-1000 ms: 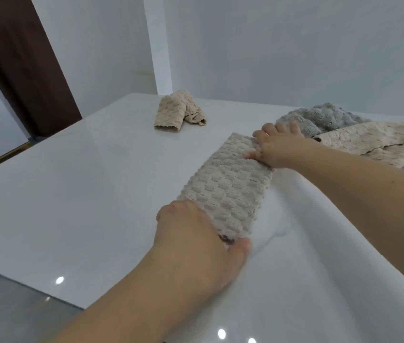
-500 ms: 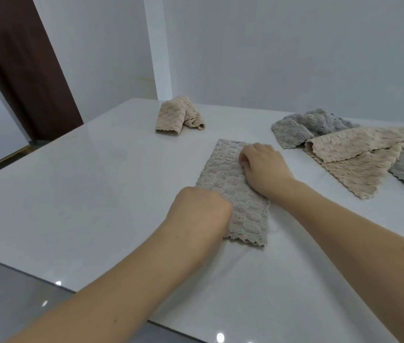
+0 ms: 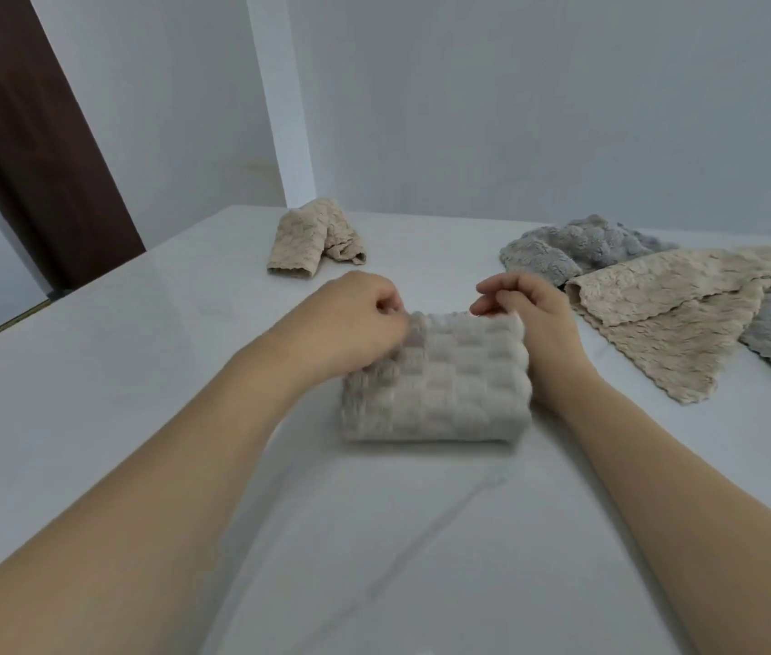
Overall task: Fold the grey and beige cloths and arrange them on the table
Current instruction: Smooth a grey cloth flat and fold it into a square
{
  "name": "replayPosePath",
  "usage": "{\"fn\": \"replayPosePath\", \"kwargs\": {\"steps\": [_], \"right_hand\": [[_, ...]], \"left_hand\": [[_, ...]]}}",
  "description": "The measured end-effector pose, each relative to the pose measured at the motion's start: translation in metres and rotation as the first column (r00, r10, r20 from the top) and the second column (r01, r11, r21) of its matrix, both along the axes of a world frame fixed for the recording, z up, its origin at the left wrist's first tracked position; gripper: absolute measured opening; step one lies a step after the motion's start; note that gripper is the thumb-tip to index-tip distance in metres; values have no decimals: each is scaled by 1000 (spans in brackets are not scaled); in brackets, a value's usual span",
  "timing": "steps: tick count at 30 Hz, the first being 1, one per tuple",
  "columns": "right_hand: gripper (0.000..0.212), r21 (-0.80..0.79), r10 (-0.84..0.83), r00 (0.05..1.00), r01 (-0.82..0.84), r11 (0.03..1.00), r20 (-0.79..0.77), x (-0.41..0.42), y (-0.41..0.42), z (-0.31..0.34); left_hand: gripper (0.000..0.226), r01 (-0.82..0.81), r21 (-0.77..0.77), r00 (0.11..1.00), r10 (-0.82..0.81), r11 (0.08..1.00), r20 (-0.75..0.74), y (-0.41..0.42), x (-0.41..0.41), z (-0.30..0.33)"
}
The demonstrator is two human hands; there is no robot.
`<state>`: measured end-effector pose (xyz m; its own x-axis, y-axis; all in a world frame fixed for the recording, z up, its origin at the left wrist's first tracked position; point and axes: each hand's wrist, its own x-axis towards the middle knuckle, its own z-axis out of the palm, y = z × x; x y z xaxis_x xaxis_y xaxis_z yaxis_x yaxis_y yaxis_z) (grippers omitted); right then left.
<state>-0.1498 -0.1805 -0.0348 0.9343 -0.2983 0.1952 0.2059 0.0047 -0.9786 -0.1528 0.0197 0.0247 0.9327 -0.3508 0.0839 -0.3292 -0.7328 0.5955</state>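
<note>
In the head view, a grey waffle-textured cloth [image 3: 440,380], folded into a thick rectangle, is seen at the centre of the frame on the glossy white worktop [image 3: 137,371]. Its far left corner is pinched by the left hand [image 3: 350,319]; its far right edge is met by the curled fingers of the right hand [image 3: 523,309], though whether fabric is gripped there cannot be told. A folded beige cloth [image 3: 312,238] is already set down at upper centre. Unfolded grey and beige cloths [image 3: 658,295] are left heaped at the right. Compared with half a second earlier, the long strip has been doubled over and both hands have shifted to its far edge.
</note>
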Motion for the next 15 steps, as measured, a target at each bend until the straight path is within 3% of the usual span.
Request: {"fn": "replayPosePath", "kwargs": {"steps": [3,5,6,8,15], "right_hand": [[30,21,57,994,-56,998,-98,6,1,-4],[30,-110,52,989,-67,992,-136,10,2,-8],[20,-232,26,992,-54,971,-125,12,2,-11],[9,-422,-11,995,-33,906,-102,16,2,-16],[20,-638,-24,990,-70,767,-137,21,5,-20]], "left_hand": [[10,-153,-119,980,166,981,110,-1,26,-27],[11,-226,-137,959,244,965,142,-1,33,-49],[12,-241,-125,954,259,962,154,-1,35,-58],[12,-230,-101,957,244,968,156,0,40,-66],[14,-197,-91,965,209,976,157,6,57,-72]]}}
